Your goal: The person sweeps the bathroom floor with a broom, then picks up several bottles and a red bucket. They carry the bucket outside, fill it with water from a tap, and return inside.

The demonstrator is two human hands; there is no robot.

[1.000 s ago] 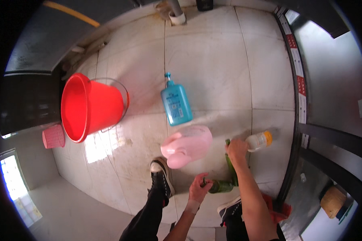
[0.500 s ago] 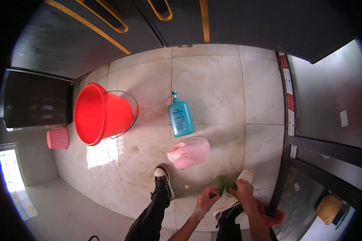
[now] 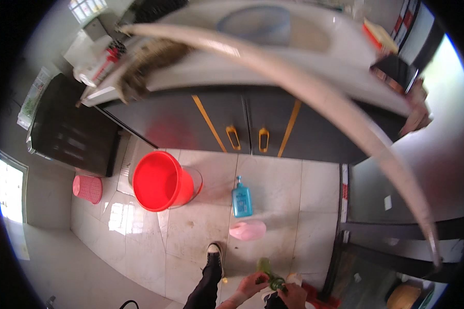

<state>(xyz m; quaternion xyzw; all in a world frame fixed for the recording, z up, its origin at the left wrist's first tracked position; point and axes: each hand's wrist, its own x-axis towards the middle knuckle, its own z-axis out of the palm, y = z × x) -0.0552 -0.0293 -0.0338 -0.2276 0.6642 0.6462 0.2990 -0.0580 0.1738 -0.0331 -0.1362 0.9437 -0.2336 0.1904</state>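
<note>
- Pale green bottle (image 3: 263, 264) sits low in your view, right of the middle, its near end at your left hand (image 3: 251, 286); the fingers of that hand are curled in and gripping it.
- Dark green bottle (image 3: 277, 283) lies just beside it, between your two hands; your right hand (image 3: 294, 297) is closed around its near end. You hold both bottles close together, and where they overlap you cannot tell whether they touch.
- Just past your right hand is a small pale shape (image 3: 295, 278), partly hidden by that hand and too blurred to make out.
- Your left foot, in a black and white shoe (image 3: 214, 253), rests on the tiled floor (image 3: 191, 239), left of your hands.
- Ahead of your hands, a pink jug (image 3: 248, 230) lies on the tiles, and just beyond it a teal pump bottle (image 3: 242, 202) points its pump away from you.
- To your left, a red bucket (image 3: 188, 188) tilts its mouth leftward, and a pink basket (image 3: 88, 189) lies farther left.
- Farther ahead stands a dark cabinet (image 3: 175, 123) with two yellow handles (image 3: 263, 140), below a white counter (image 3: 216, 72).
</note>
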